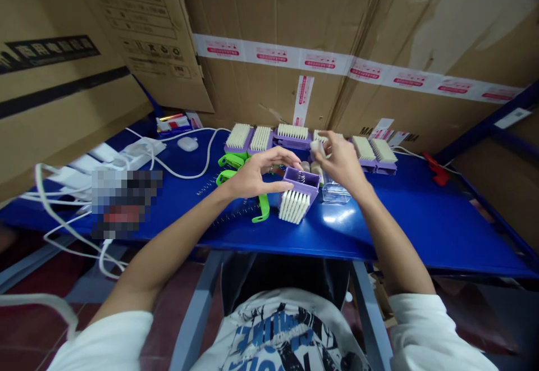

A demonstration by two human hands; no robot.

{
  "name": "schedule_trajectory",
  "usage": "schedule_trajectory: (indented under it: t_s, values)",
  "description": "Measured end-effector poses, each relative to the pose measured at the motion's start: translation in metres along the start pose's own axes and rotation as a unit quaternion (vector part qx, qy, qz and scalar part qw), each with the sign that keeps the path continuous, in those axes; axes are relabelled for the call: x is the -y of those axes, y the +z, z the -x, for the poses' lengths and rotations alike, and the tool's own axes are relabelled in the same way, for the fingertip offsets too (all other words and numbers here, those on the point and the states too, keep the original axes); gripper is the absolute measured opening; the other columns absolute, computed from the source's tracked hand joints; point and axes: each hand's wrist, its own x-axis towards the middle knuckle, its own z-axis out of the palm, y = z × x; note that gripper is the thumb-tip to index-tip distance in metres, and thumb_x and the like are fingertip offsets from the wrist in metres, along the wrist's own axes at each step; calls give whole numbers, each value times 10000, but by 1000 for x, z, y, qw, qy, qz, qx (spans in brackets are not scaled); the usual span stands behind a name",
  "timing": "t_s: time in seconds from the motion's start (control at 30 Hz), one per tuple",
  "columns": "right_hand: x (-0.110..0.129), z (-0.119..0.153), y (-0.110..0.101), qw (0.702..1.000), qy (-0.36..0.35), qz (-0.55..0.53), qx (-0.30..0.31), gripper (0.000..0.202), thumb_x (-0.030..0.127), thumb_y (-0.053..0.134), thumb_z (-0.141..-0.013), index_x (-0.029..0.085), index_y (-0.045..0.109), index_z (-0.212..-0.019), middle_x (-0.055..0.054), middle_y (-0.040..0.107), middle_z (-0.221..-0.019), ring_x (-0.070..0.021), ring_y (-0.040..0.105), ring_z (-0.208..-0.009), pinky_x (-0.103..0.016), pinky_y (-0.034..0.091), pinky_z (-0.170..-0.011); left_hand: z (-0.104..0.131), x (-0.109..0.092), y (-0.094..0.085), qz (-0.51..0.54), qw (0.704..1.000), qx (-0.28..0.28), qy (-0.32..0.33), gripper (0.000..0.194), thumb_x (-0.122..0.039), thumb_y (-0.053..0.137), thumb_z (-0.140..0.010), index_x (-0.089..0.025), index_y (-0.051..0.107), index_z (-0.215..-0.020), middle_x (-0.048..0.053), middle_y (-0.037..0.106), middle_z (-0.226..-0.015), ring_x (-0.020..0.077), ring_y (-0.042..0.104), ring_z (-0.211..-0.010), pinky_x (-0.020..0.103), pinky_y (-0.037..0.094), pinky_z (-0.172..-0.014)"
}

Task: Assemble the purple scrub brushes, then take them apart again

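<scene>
My left hand [257, 172] is closed around a purple brush body [312, 179], its thumb on the near side. The body stands on edge with white bristles [295, 207] facing me, and a coil spring [300, 177] shows in its open hollow. My right hand [342, 160] is raised just beyond it, fingers pinching a small whitish piece [316, 147] whose kind I cannot make out. Below that hand lies a clear plastic box [336, 192]. Green curved handle pieces [263, 208] and loose springs [236, 213] lie left of the brush body.
Several purple brushes [238, 136] stand bristles-up along the back of the blue table [400, 219], against cardboard [269, 12]. White cables and a power strip [145, 147] crowd the left side. A red object [437, 170] sits at the right.
</scene>
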Motion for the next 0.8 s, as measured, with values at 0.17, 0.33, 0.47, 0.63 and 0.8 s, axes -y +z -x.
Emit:
schedule_trajectory:
  t_s: [0.17,0.33,0.47,0.63,0.8]
  values:
    - [9,24,-51,952,-192,-239,-17,471,419,848,-977,205,798,-1393,-66,841,-1159,-216,783,-1000,-359,643,-920,1,8,5,26,1000,-18,-2,618,-290,1029,-850,-203,669,-1345,119,836,-1218,257,838,-1185,296,680,-912]
    - [31,45,-63,948,-254,-187,29,184,301,828,-1026,206,885,-1173,-64,888,-1136,-225,824,-1009,-365,632,-943,2,10,6,21,999,-30,6,640,-298,1057,-819,-213,685,-1334,96,827,-1185,226,830,-1129,261,664,-882]
    - [30,43,-45,944,-281,-172,31,216,268,796,-1062,223,892,-1251,-76,894,-1223,-254,846,-1132,-400,647,-1027,1,11,6,25,999,-31,12,643,-308,1054,-825,-220,691,-1347,79,816,-1142,211,825,-1073,258,663,-864]
    - [28,47,-32,944,-285,-163,-34,190,274,833,-1052,201,913,-1209,-93,902,-1179,-261,869,-1077,-383,681,-983,1,10,8,17,999,-39,21,619,-306,1061,-814,-216,709,-1316,45,796,-1060,187,815,-999,239,666,-837]
    - [32,56,-26,948,-274,-154,-52,224,262,808,-1076,223,901,-1276,-78,898,-1216,-234,875,-1042,-355,688,-921,3,8,12,-7,997,-68,38,503,-275,1047,-828,-195,749,-1225,58,792,-1095,163,800,-976,222,664,-846]
